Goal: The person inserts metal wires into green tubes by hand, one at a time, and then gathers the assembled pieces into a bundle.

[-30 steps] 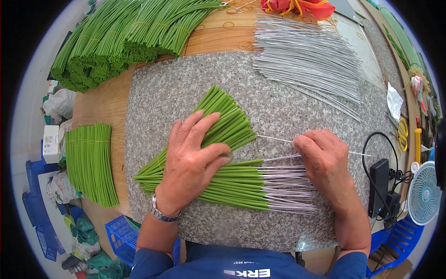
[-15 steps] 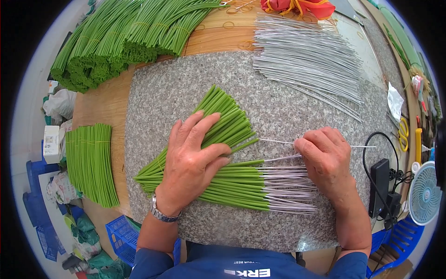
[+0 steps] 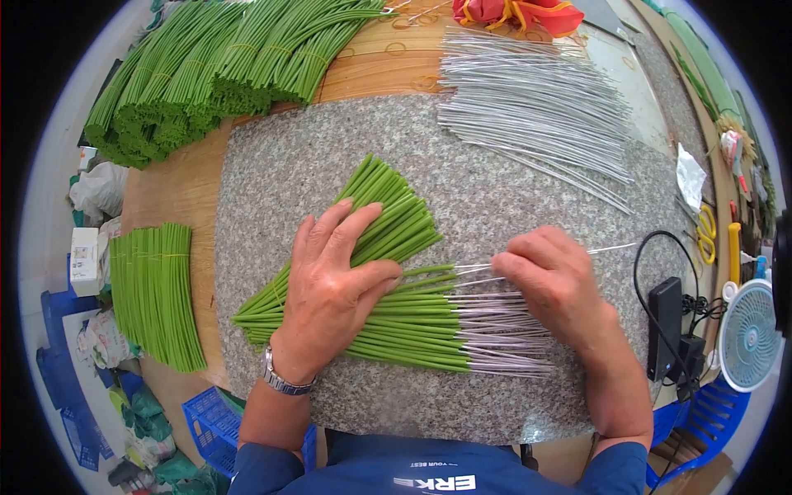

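Note:
A fanned bundle of thin green plastic tubes [image 3: 404, 210] lies on the grey speckled stone slab [image 3: 272, 181]. My left hand [image 3: 326, 285] presses over it, thumb and forefinger closed on the tubes near the split between the two halves. The lower tubes [image 3: 412, 334] point right, with pale metal wires [image 3: 505, 334] sticking out of their ends. My right hand [image 3: 549, 276] pinches a thin wire [image 3: 612, 248], whose tail shows past the knuckles. Its other end reaches a green tube at the top of the lower group; the fingers hide part of the wire.
Loose silver wires [image 3: 536, 107] lie at the far right of the slab. Large green tube bundles [image 3: 190, 82] fill the far left, with a smaller banded bundle [image 3: 157, 297] nearer. On the right are yellow scissors [image 3: 705, 233], a black adapter [image 3: 664, 326] and a small fan [image 3: 749, 334].
My right hand has moved left, bringing the wire from outside the upper tube's end up to it. My left hand keeps its hold on the tubes. The whole view has shifted slightly.

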Tool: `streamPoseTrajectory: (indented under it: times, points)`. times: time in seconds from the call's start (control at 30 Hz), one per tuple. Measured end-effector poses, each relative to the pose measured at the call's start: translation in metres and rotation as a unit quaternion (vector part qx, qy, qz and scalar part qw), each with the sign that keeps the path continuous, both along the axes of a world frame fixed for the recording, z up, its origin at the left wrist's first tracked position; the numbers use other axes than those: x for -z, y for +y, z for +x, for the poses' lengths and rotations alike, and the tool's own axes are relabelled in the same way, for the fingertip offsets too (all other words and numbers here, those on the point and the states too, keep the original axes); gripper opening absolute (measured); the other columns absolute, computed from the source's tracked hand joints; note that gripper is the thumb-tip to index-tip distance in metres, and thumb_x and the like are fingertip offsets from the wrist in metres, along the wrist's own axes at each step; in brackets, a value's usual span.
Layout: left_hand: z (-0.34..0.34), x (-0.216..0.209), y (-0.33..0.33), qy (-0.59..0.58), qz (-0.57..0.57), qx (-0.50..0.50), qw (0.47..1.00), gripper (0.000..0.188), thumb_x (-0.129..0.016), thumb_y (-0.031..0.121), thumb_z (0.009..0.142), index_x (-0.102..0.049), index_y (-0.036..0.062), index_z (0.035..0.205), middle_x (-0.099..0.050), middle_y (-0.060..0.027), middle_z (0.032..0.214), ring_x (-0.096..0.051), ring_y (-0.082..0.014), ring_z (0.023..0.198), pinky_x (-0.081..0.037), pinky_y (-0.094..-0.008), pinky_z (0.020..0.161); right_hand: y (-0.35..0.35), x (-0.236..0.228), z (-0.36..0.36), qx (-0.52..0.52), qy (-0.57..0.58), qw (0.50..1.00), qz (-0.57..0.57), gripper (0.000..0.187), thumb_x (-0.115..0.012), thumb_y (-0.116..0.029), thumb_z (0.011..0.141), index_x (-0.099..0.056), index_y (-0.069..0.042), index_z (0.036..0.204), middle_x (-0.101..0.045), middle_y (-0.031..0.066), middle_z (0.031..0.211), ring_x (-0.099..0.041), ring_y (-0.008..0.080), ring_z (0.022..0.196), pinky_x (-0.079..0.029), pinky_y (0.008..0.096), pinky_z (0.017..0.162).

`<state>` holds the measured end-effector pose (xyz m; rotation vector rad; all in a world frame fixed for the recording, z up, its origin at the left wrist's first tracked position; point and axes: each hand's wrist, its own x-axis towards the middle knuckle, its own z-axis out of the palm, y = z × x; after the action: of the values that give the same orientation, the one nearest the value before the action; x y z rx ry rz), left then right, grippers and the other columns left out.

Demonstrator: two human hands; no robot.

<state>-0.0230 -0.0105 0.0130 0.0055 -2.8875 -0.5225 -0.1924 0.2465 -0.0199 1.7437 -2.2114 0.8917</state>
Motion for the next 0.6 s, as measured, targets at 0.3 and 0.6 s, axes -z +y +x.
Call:
streamPoseTrajectory:
  times: [0.3, 0.6]
  points:
    - [0.004, 0.005, -0.003, 0.012, 0.004, 0.001, 1.000, 0.017, -0.090, 0.019, 0.081, -0.084, 0.0183, 0.097, -0.061, -0.0115, 0.155, -0.051, -0.0412, 0.148, -0.039, -0.0652, 0.119, -0.031, -0.003, 0.012, -0.079, -0.071, 0.990, 0.096, 0.028, -0.067, -0.001, 0.085, -0.070, -0.002, 0.113, -0.067, 0.0113, 0.104, -0.067, 0.0298, 0.098, -0.057, 0.0409, 0.089]
    - [0.003, 0.003, -0.001, 0.005, 0.004, 0.003, 1.000, 0.017, -0.090, 0.017, 0.079, -0.085, 0.0143, 0.094, -0.063, -0.0132, 0.155, -0.052, -0.0423, 0.149, -0.038, -0.0600, 0.124, -0.036, -0.016, -0.024, 0.041, -0.040, 0.997, 0.046, 0.011, -0.076, -0.012, 0.092, -0.072, -0.009, 0.101, -0.074, 0.0067, 0.091, -0.072, 0.0296, 0.096, -0.054, 0.0434, 0.093]
